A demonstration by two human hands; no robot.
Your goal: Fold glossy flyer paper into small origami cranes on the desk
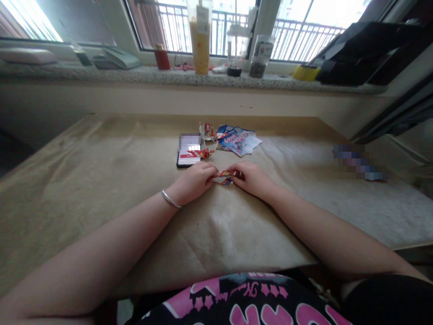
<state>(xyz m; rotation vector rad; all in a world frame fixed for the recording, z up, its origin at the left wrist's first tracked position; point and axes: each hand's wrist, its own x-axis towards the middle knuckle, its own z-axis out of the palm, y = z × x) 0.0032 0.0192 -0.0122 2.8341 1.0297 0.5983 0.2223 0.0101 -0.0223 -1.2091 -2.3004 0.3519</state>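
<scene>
A small folded piece of colourful printed paper (pixel 223 179) lies low over the middle of the table between my hands. My left hand (pixel 196 180) pinches its left end, and a silver bracelet circles that wrist. At its right end, the thumb and fingers of my right hand (pixel 252 179) are closed on the paper. Just beyond are two folded paper shapes in red and white: one (pixel 203 153) partly overlaps a phone (pixel 184 159), the other (pixel 207 131) sits farther back. A fanned pile of blue printed sheets (pixel 240 140) lies behind my right hand.
A beige cover (pixel 135 149) spreads over the table. At the far right lies a blurred, long item (pixel 358 162). Along the stone windowsill (pixel 128 74) stand a tall yellowish container (pixel 199 45), a red jar (pixel 162 57), a clear bottle, a dark-filled jar (pixel 260 58) and a yellow tape roll (pixel 306 72).
</scene>
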